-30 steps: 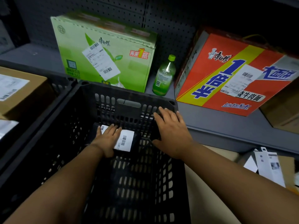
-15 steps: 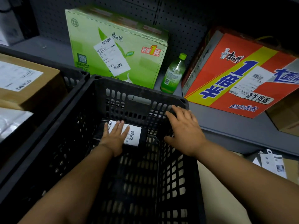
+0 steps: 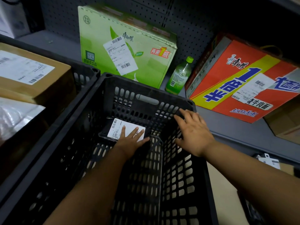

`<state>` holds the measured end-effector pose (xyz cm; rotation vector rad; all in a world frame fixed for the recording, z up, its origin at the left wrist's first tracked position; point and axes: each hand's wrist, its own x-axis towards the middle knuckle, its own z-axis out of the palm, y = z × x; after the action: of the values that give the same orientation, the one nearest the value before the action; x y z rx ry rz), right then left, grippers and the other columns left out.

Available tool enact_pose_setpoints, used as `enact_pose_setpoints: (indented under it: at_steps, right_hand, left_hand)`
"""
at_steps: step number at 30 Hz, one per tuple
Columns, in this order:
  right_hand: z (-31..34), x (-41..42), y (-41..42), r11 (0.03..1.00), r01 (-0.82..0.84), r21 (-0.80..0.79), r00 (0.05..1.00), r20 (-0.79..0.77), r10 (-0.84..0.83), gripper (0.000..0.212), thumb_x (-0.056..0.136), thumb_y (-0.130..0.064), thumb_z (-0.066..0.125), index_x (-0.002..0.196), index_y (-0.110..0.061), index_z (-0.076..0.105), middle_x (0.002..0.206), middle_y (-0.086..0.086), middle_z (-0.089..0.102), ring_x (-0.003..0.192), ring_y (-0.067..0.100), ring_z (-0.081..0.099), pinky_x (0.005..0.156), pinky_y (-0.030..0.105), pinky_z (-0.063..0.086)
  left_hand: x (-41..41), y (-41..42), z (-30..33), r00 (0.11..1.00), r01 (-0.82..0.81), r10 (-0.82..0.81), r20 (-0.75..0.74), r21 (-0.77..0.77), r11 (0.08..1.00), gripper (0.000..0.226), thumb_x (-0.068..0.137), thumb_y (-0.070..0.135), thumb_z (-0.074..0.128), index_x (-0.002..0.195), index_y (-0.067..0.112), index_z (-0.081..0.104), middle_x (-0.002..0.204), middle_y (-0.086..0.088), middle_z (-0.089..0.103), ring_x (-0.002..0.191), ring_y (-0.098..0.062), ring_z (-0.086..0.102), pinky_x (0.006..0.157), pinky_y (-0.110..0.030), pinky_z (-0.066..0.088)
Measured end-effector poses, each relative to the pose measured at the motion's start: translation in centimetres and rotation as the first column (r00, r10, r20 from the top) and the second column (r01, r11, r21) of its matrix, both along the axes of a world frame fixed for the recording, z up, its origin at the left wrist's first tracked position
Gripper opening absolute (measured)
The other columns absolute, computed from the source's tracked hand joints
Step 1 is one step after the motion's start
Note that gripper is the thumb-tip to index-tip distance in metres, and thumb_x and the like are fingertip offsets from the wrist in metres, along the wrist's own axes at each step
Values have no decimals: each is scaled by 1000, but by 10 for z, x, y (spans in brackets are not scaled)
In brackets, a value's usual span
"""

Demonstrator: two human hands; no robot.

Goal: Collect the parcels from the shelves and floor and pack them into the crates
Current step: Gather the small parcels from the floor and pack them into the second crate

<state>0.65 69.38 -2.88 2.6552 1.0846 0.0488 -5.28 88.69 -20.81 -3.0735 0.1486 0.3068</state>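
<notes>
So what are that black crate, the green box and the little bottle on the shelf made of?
The black crate looks like moulded plastic, matte, its walls pierced with rows of slots. The green box looks like printed cardboard, slightly glossy, with a perforated tear line along its top edge. The green bottle seems to be clear plastic with a screw cap, though glass cannot be ruled out from this view.
</notes>
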Motion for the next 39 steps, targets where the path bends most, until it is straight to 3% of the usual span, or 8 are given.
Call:
enact_pose_setpoints:
  at_steps: [8,13,16,19,22,28,34,39]
  right_hand:
    - [2,-1,4,997,10,79,1000,11,-11,72,81,-39,59,145,-23,29,150,3,26,139,24,18,116,41,11]
    - [3,-2,-4,927,18,375,999,-33,-6,54,82,-25,60,134,-21,48,143,3,38,133,23,28,109,35,21]
    - [6,-6,-16,786,12,618,999,-35,13,45,81,-14,60,126,-18,57,136,5,47,129,23,37,107,34,25]
    - [17,-4,-33,688,-6,726,997,-46,58,46,78,-10,62,123,-15,60,130,6,51,124,25,42,106,37,31]
    - [34,12,-70,691,-53,721,993,-35,113,48,76,-9,63,124,-15,59,129,8,50,123,26,43,105,37,33]
    - [55,55,-191,804,-84,588,996,17,92,52,78,-11,64,129,-15,55,134,7,47,125,26,41,104,36,30]
    - [23,84,-345,851,137,506,990,-51,-130,50,82,-7,60,131,-11,52,134,11,47,125,29,40,103,38,32]
    - [-39,68,-443,858,327,396,945,-142,-295,50,79,-7,60,129,-10,53,134,12,48,123,32,43,104,38,35]
  left_hand:
    - [10,-12,23,998,-20,13,-65,-106,994,78,91,49,47,150,31,0,158,-5,-11,145,-23,-9,110,-63,1]
    - [10,-32,73,950,21,26,312,-146,989,61,91,38,47,146,20,26,154,-6,23,140,-22,21,110,-39,20]
    - [3,-50,110,874,35,49,484,-163,986,53,90,34,48,140,18,40,145,-4,40,131,-23,36,103,-35,29]
    - [-3,-69,149,758,60,89,646,-205,977,42,82,22,61,123,13,58,126,-7,58,112,-29,55,90,-36,43]
    - [2,-100,184,674,120,102,732,-245,962,37,76,13,67,112,8,64,113,-10,63,102,-31,59,85,-37,48]
    - [32,-182,226,672,223,2,740,-205,953,38,75,6,62,113,5,62,114,-15,61,104,-35,55,89,-37,41]
    - [58,-280,205,779,346,-169,604,-189,919,43,76,4,60,119,6,59,121,-14,57,111,-35,52,87,-45,49]
    - [63,-340,163,814,448,-331,477,-152,881,50,74,8,63,124,11,56,129,-11,53,118,-32,50,94,-40,46]
